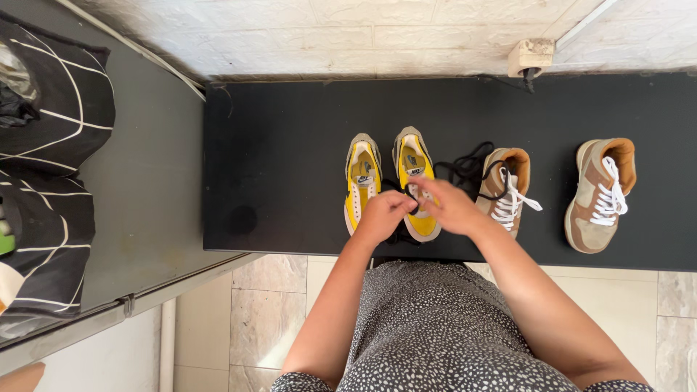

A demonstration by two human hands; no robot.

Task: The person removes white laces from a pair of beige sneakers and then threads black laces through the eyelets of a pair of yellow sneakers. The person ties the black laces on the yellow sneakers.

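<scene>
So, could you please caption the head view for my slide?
Both hands, left and right, work a black lace on a yellow-and-white sneaker on a black table.

Small pale labels (412,161) sit on the yellow sneakers' insoles (363,168).

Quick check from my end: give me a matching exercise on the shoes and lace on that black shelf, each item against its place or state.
Items:
1. Yellow sneaker pair
2. Brown sneaker with white laces
3. Black shoelace
4. Brown sneaker next to the hands

Places or states:
A. Stands alone, farthest right on the black shelf
B. Lies loose in a tangle behind the right hand
C. Under both hands; the left hand is over it
D. Between the yellow pair and the far-right sneaker

Pairs: 1-C, 2-A, 3-B, 4-D
</scene>
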